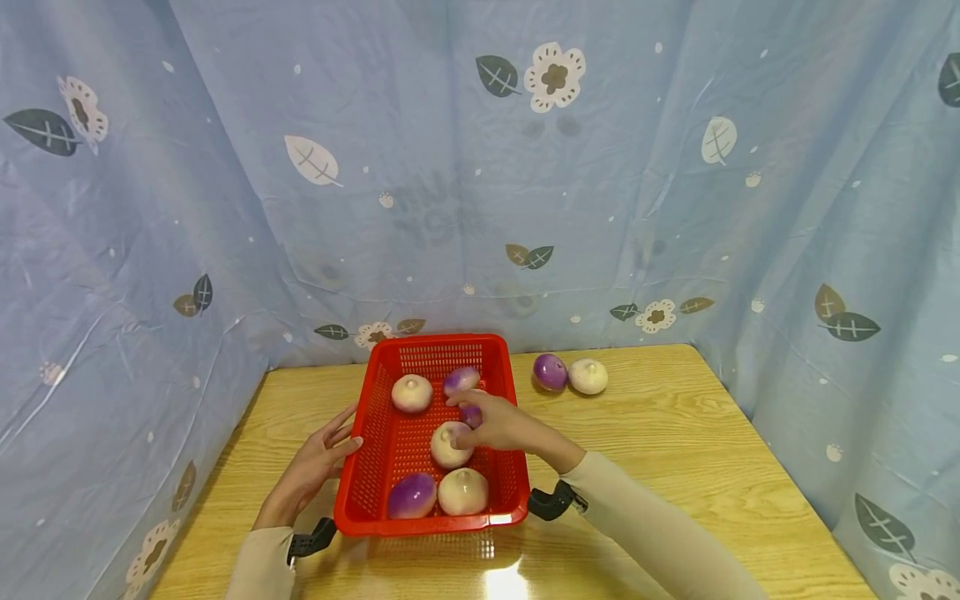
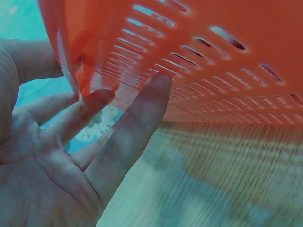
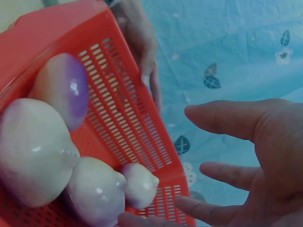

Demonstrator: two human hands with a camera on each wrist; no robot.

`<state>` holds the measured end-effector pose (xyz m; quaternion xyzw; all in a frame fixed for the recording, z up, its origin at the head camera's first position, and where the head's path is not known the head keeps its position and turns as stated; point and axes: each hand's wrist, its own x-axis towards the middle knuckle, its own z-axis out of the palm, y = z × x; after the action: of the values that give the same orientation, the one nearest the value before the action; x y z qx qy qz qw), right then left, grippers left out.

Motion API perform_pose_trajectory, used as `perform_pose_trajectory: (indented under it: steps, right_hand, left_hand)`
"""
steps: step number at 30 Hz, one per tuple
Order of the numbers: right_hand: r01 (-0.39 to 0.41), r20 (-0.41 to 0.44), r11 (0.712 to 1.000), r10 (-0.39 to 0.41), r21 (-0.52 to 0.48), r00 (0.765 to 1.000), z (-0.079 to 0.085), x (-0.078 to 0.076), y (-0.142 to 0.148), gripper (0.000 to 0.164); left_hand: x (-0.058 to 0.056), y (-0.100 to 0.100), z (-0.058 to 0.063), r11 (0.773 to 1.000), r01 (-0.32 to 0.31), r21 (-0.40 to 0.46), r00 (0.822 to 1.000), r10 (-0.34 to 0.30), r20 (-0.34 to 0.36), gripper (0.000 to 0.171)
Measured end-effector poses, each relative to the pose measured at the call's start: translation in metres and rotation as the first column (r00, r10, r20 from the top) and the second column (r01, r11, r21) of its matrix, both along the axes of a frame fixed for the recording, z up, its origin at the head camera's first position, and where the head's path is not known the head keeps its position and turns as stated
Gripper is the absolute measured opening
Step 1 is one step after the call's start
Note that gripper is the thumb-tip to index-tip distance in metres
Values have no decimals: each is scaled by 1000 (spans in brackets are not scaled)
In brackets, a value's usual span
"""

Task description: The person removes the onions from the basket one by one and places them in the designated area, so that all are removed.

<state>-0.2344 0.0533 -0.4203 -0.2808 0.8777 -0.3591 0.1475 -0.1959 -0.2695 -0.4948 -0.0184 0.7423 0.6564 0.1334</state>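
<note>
The right hand (image 1: 491, 423) is open, beside a glossy, round, pale turnip (image 1: 444, 452) inside the rectangular, red plastic basket (image 1: 431, 527); the left hand (image 1: 315, 458) pinches the basket's left rim. Probably reaching or releasing; grasping calls for curled fingers. The turnip's nub points up; the basket's long axis runs away from the person.

Red slotted basket (image 1: 420, 527), upright, left hand (image 1: 318, 462) at its side, purple-white turnips (image 1: 462, 493) inside — right hand (image 1: 498, 423) over them
</note>
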Motion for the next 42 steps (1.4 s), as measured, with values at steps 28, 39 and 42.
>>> perform_pose_trajectory:
  steps: [28, 39, 42]
  right_hand:
    - [36, 194, 999, -41, 28, 980, -35, -12, -32, 61]
    - [42, 139, 996, -52, 73, 989, -46, -18, -46, 56]
    - [43, 148, 996, -54, 74, 988, -52, -21, -48, 57]
  left_hand:
    - [0, 0, -1, 1000, -13, 9, 1000, 13, 5, 70]
    - [0, -1, 0, 1000, -11, 12, 1000, 11, 5, 69]
    - [0, -1, -1, 1000, -8, 14, 1000, 8, 7, 69]
